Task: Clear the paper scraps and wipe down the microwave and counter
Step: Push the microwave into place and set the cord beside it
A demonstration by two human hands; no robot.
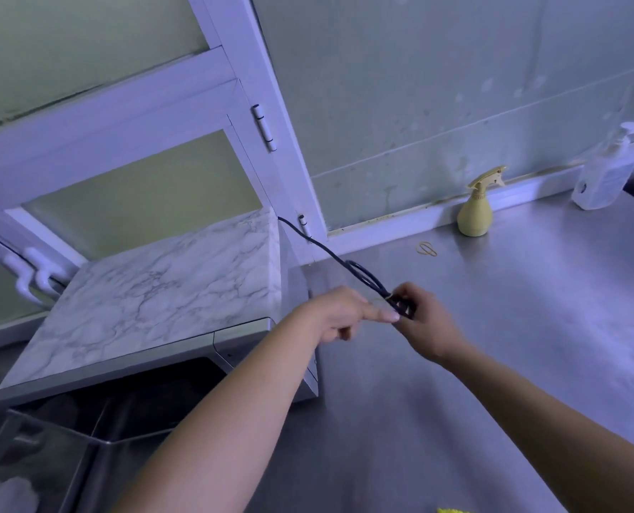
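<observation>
The microwave point(152, 301) with a marble-patterned top stands at the left on the steel counter point(493, 346). Its black power cord point(330, 257) runs from behind it to a folded bundle held just right of the microwave. My right hand point(424, 323) grips the bundled cord. My left hand point(339, 314) pinches a thin yellowish rubber band at the bundle, forefinger stretched toward it. A corner of a yellow cloth point(450, 510) shows at the bottom edge. No paper scraps are visible.
A yellow spray bottle point(476, 209) stands against the wall with a rubber band point(427, 249) lying in front of it. A clear pump bottle point(604, 175) is at the far right. A window frame point(130, 116) rises behind the microwave.
</observation>
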